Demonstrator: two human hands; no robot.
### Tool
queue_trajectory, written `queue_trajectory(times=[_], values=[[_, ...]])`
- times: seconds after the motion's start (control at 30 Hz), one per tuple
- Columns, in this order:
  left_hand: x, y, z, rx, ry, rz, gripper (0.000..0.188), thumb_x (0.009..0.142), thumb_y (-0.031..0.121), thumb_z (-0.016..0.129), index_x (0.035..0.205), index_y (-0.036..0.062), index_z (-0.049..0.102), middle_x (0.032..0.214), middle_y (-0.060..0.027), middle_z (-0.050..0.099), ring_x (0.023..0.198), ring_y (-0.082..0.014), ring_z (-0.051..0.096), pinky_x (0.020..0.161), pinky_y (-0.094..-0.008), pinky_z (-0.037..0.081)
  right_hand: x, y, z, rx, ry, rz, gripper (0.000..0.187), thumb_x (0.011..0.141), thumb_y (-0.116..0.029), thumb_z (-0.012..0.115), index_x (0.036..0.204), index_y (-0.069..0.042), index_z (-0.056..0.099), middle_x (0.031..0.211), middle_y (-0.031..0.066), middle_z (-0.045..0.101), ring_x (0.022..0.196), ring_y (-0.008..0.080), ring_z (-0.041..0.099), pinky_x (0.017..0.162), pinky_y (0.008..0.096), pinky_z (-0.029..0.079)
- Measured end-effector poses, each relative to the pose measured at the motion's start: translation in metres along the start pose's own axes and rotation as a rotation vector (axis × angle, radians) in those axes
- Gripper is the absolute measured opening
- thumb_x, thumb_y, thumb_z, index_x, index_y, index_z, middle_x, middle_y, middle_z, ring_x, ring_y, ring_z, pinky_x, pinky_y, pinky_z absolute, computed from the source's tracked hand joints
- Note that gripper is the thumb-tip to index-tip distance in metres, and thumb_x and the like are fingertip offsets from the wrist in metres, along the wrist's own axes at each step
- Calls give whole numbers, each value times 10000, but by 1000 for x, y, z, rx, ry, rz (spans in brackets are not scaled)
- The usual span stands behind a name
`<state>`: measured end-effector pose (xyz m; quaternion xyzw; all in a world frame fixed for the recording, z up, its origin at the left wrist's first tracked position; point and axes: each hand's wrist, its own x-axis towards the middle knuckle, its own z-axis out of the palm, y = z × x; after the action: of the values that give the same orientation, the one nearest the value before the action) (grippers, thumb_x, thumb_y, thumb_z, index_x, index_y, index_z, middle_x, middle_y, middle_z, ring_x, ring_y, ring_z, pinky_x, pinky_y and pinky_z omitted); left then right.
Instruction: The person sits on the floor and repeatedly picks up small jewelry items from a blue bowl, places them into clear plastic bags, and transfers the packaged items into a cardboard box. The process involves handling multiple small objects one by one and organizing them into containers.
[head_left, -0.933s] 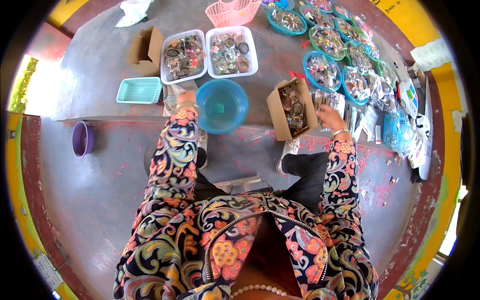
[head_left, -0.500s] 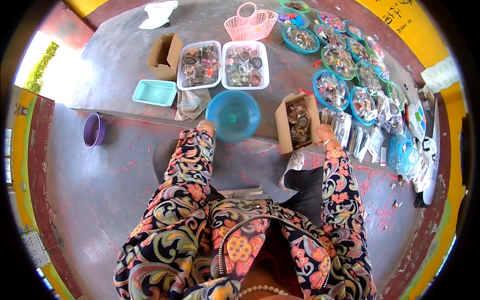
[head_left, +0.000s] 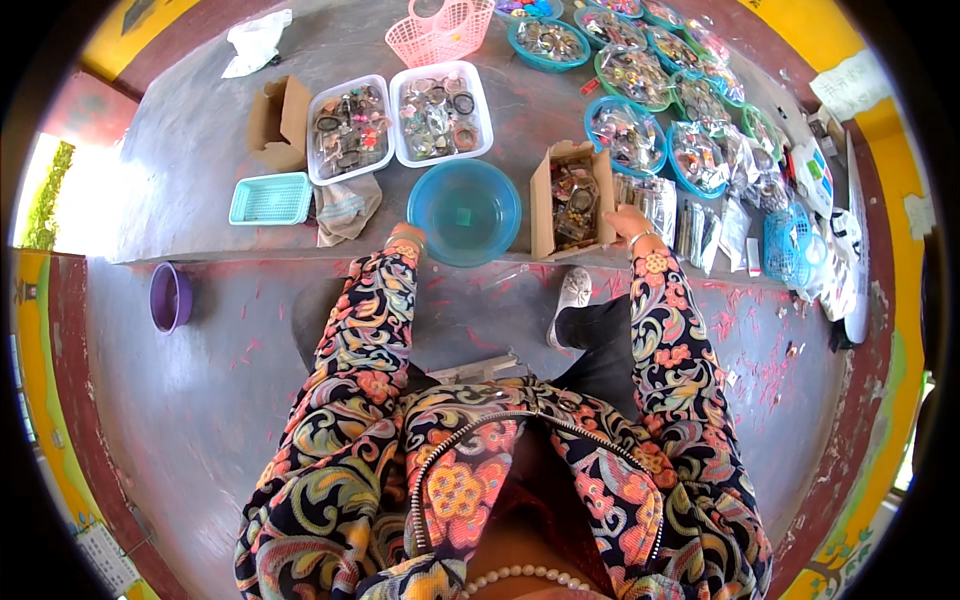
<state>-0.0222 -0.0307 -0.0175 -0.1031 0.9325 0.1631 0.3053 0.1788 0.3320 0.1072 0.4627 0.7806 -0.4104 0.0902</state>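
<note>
A translucent blue plastic basin (head_left: pixel 464 240) sits at the front edge of the raised grey platform, with a small green square at its bottom. My left hand (head_left: pixel 406 235) is closed at its left rim, its fingers partly hidden. To the right stands an open cardboard box (head_left: pixel 542 215), tilted a little and full of small bagged trinkets, some looking like beaded bracelets. My right hand (head_left: pixel 627 222) grips the box's right side near the front, beside silvery plastic packets (head_left: pixel 650 200).
Two white trays (head_left: pixel 392 165) of bagged accessories, another open carton (head_left: pixel 277 130), a mint basket (head_left: pixel 270 200) and a cloth (head_left: pixel 346 210) lie left. Farther back is a pink basket (head_left: pixel 430 40). Several filled bowls (head_left: pixel 627 135) crowd the right. A purple basin (head_left: pixel 171 298) stands on the lower floor.
The blue basin has slid right with my left hand, opening a gap from the cloth. The box has turned slightly, my right hand still at its side. The whole view has shifted.
</note>
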Motion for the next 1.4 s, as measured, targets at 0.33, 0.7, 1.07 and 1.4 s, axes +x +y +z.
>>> queue_trajectory(times=[0.33, 0.7, 1.07, 1.4], values=[[-49, 14, -80, -545, 475, 454, 286, 756, 200, 541, 951, 1, 610, 864, -170, 623, 800, -237, 613, 721, -313, 466, -32, -65, 16, -308, 333, -633, 188, 726, -217, 525, 814, -120, 661, 772, 139, 618, 751, 311, 595, 684, 375, 468], [-186, -5, -89, -1104, -19, 522, 185, 773, 112, 558, 916, 19, 631, 779, -21, 598, 654, -76, 536, 584, -218, 459, -37, -71, 85, -550, 194, -221, 299, 784, -181, 496, 1037, -23, 511, 1062, 199, 547, 960, 334, 558, 811, 391, 458], [-168, 7, -45, -976, -87, 444, 175, 753, 136, 549, 848, 30, 650, 747, -47, 622, 652, -121, 575, 543, -247, 466, -16, -44, 66, -571, 204, -421, 295, 745, -131, 515, 1010, -3, 508, 873, 231, 597, 884, 353, 570, 768, 409, 460], [-187, 3, -19, -619, -109, 642, 180, 756, 124, 529, 846, 11, 636, 705, -58, 622, 599, -113, 575, 552, -248, 485, -45, -51, 56, -951, 114, -684, 306, 777, -79, 489, 1070, -163, 522, 1205, 140, 373, 1048, 309, 486, 797, 405, 466]])
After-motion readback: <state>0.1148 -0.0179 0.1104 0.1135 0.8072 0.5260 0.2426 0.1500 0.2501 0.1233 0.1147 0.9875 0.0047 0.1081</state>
